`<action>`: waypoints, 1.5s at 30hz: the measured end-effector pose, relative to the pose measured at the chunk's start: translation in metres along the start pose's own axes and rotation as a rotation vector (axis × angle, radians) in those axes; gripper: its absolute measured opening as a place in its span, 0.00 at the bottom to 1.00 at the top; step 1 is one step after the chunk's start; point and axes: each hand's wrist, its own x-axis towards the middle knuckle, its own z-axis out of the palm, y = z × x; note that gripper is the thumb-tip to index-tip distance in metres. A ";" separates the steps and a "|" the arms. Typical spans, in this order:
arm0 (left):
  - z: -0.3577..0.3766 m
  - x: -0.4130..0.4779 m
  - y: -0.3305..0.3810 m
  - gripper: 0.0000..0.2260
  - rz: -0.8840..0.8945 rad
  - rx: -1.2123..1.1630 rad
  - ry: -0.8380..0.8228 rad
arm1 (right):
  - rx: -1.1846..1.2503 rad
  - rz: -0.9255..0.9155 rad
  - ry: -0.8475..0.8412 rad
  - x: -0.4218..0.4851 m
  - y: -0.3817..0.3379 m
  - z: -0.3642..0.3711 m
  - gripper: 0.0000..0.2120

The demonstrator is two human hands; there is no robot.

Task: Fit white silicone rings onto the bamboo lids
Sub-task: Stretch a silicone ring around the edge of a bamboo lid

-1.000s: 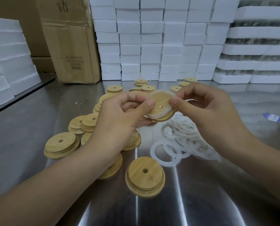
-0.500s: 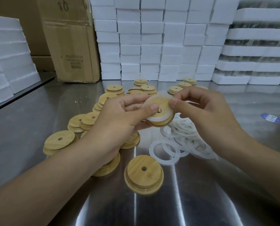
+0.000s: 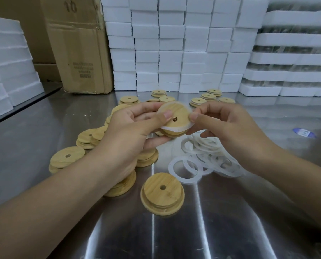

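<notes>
I hold a round bamboo lid (image 3: 178, 114) with a small centre hole above the steel table. My left hand (image 3: 135, 128) grips it from the left, thumb on its face. A white silicone ring (image 3: 176, 128) is stretched around the lid's stepped part; my right hand (image 3: 226, 124) pinches the ring at the lid's right edge. A heap of loose white rings (image 3: 202, 157) lies below my right hand. Several bamboo lids (image 3: 67, 157) lie under and left of my left hand, and one lid (image 3: 162, 193) sits alone nearer to me.
More bamboo lids (image 3: 209, 97) sit at the back of the steel table (image 3: 230, 221). White foam blocks (image 3: 174, 43) are stacked behind, a cardboard box (image 3: 79, 45) at back left, foam slabs (image 3: 10, 58) on the left. A blue label (image 3: 303, 132) lies right.
The lid has turned a little in my hands and the ring has slid further down around it. My right thumb and finger shifted along the lid's right edge.
</notes>
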 end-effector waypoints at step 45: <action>0.007 -0.005 -0.004 0.11 0.206 0.425 -0.005 | -0.055 -0.108 -0.059 -0.001 0.002 0.001 0.07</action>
